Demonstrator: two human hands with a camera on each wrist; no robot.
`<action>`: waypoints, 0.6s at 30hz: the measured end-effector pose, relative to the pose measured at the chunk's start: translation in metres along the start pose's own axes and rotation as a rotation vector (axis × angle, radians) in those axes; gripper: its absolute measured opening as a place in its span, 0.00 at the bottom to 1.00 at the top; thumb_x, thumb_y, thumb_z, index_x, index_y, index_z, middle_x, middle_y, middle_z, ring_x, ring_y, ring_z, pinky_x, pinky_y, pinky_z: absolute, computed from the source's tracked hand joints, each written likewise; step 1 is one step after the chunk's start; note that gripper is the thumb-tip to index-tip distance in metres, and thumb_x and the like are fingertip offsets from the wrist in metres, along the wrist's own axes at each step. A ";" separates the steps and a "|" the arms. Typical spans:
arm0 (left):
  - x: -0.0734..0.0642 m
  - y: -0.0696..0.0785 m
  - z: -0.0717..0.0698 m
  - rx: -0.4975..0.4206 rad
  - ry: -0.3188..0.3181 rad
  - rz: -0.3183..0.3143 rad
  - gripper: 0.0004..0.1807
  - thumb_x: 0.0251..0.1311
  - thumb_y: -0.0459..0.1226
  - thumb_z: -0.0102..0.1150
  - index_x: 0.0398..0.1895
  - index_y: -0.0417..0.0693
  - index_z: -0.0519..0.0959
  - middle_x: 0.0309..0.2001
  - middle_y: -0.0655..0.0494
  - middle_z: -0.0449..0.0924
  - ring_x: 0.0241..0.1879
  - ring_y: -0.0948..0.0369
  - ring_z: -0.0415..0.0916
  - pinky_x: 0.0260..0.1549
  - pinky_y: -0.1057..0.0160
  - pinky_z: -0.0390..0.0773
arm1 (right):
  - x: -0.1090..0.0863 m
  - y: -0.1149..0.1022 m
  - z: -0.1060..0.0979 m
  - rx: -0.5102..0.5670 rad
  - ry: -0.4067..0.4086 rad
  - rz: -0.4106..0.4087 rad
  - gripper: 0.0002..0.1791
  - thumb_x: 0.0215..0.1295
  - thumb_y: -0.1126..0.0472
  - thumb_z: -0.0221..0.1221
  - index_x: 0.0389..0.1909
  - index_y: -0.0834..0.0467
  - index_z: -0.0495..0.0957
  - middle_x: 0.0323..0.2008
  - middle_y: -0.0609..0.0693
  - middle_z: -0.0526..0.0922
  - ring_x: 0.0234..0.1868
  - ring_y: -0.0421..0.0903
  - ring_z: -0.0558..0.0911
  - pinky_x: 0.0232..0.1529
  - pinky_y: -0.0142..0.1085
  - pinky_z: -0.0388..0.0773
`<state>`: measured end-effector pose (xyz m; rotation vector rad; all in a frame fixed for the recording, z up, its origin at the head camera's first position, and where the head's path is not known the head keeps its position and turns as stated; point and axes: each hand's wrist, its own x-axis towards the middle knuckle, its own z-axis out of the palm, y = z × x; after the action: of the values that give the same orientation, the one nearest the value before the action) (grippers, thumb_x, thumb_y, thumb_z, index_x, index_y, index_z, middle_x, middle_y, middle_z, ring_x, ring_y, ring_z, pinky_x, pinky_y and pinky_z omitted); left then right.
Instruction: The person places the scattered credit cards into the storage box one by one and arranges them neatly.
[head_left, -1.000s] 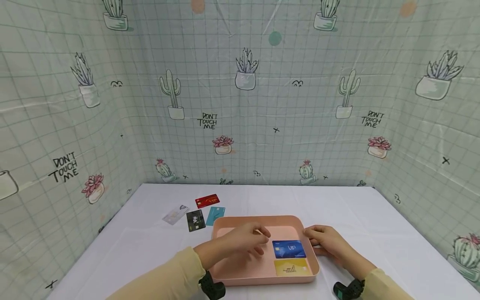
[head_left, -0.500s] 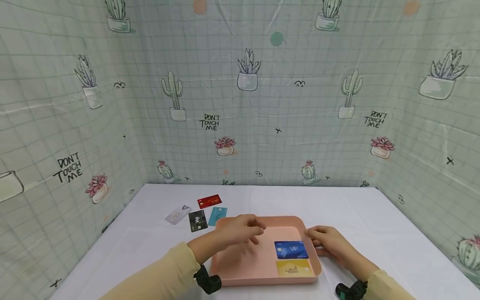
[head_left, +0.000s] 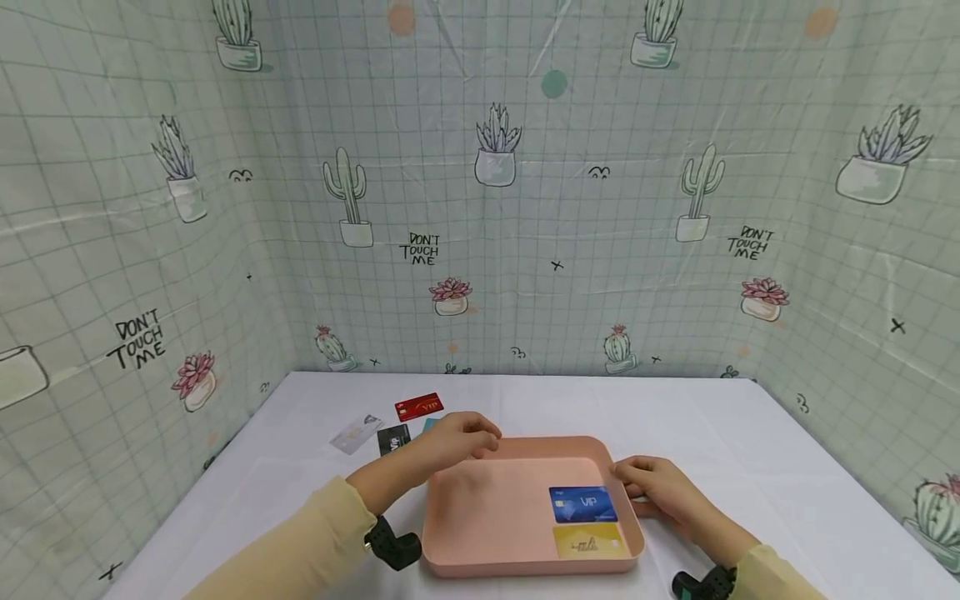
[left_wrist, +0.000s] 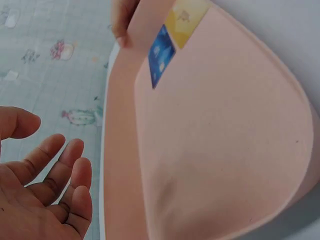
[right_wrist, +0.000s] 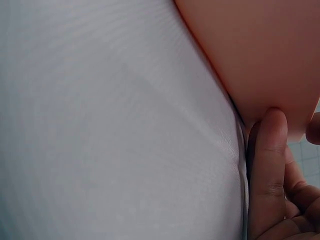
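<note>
My left hand [head_left: 457,440] is over the far left corner of a pink tray [head_left: 487,517], palm down. In the left wrist view its thumb and fingers are spread and loosely bent, with nothing between them. A blue VIP card [head_left: 583,504] and a yellow card [head_left: 589,542] lie inside the tray, one above the other at the right. My right hand [head_left: 656,483] holds the tray's right side. Its thumb [right_wrist: 272,135] presses the outer wall in the right wrist view, while a fingertip reaches over the rim.
Beyond the tray's left end, a red card [head_left: 419,407], a clear card [head_left: 356,434] and a black card [head_left: 393,439] lie on the white table [head_left: 675,408]. A teal card [head_left: 430,423] is mostly hidden behind my left hand. Patterned cloth [head_left: 555,217] encloses the table.
My left hand has moved left and away from me, from over the tray's middle to its far left corner, now covering most of the teal card. My right hand stays on the tray's side.
</note>
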<state>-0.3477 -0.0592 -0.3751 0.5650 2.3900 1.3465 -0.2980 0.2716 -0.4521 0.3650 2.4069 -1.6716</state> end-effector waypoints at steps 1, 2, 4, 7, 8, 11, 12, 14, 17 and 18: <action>0.000 -0.001 -0.003 -0.002 0.007 -0.009 0.16 0.69 0.41 0.60 0.54 0.42 0.82 0.52 0.50 0.84 0.51 0.48 0.83 0.59 0.42 0.79 | 0.000 0.001 0.000 0.003 0.004 0.003 0.30 0.75 0.51 0.58 0.62 0.72 0.72 0.45 0.57 0.86 0.41 0.44 0.85 0.41 0.38 0.87; 0.001 -0.002 -0.005 -0.005 0.015 -0.015 0.16 0.69 0.41 0.60 0.54 0.42 0.82 0.52 0.50 0.84 0.51 0.49 0.84 0.59 0.43 0.79 | 0.000 0.001 0.001 0.002 0.002 0.002 0.30 0.75 0.51 0.58 0.63 0.72 0.72 0.45 0.57 0.86 0.41 0.44 0.85 0.40 0.38 0.87; 0.001 -0.003 -0.009 -0.009 0.034 -0.036 0.15 0.69 0.40 0.60 0.53 0.43 0.83 0.51 0.50 0.84 0.52 0.49 0.84 0.60 0.43 0.79 | 0.000 0.002 0.001 0.006 0.000 0.001 0.30 0.75 0.50 0.58 0.63 0.72 0.72 0.45 0.57 0.86 0.41 0.44 0.85 0.40 0.39 0.87; 0.001 -0.005 -0.015 0.001 0.063 -0.060 0.13 0.70 0.40 0.59 0.52 0.44 0.83 0.51 0.50 0.85 0.52 0.48 0.83 0.60 0.42 0.78 | 0.000 0.002 0.001 0.009 -0.002 0.002 0.30 0.75 0.50 0.58 0.63 0.72 0.72 0.45 0.57 0.86 0.41 0.44 0.85 0.40 0.39 0.87; 0.001 -0.006 -0.017 0.001 0.071 -0.065 0.13 0.70 0.40 0.58 0.52 0.45 0.83 0.50 0.51 0.85 0.52 0.49 0.83 0.60 0.43 0.79 | 0.000 0.001 0.001 0.011 -0.003 0.000 0.30 0.75 0.51 0.58 0.63 0.73 0.72 0.45 0.57 0.86 0.41 0.44 0.85 0.40 0.39 0.87; 0.003 -0.010 -0.025 0.002 0.091 -0.079 0.13 0.71 0.39 0.57 0.51 0.44 0.83 0.49 0.51 0.85 0.51 0.50 0.83 0.59 0.43 0.79 | 0.000 0.001 0.001 0.008 -0.003 -0.007 0.30 0.75 0.51 0.58 0.63 0.73 0.71 0.46 0.57 0.85 0.42 0.44 0.85 0.41 0.39 0.87; 0.004 -0.012 -0.028 0.009 0.098 -0.080 0.13 0.72 0.39 0.56 0.51 0.44 0.83 0.49 0.51 0.85 0.51 0.51 0.83 0.58 0.44 0.79 | 0.000 0.000 0.001 0.005 -0.002 -0.009 0.30 0.75 0.51 0.58 0.63 0.73 0.71 0.46 0.57 0.85 0.42 0.44 0.85 0.41 0.39 0.87; 0.005 -0.015 -0.033 0.014 0.105 -0.083 0.13 0.72 0.39 0.55 0.51 0.44 0.84 0.48 0.51 0.85 0.50 0.51 0.82 0.58 0.45 0.79 | 0.000 0.000 0.001 0.004 -0.001 -0.012 0.30 0.75 0.51 0.58 0.63 0.73 0.71 0.46 0.57 0.85 0.41 0.44 0.85 0.40 0.39 0.87; 0.007 -0.022 -0.039 0.032 0.113 -0.093 0.13 0.72 0.39 0.54 0.51 0.45 0.84 0.50 0.51 0.85 0.50 0.53 0.82 0.58 0.46 0.80 | 0.000 0.000 0.002 0.006 0.004 -0.006 0.29 0.75 0.52 0.58 0.62 0.72 0.72 0.45 0.57 0.85 0.41 0.44 0.85 0.40 0.38 0.87; 0.007 -0.024 -0.041 0.040 0.116 -0.097 0.14 0.72 0.40 0.54 0.52 0.44 0.83 0.51 0.51 0.85 0.51 0.53 0.82 0.57 0.47 0.80 | 0.000 0.000 0.002 0.003 0.001 -0.008 0.29 0.75 0.52 0.58 0.63 0.72 0.72 0.45 0.57 0.85 0.41 0.44 0.85 0.40 0.38 0.87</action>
<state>-0.3779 -0.0971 -0.3765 0.3853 2.5064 1.3264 -0.2979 0.2699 -0.4525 0.3575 2.4091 -1.6792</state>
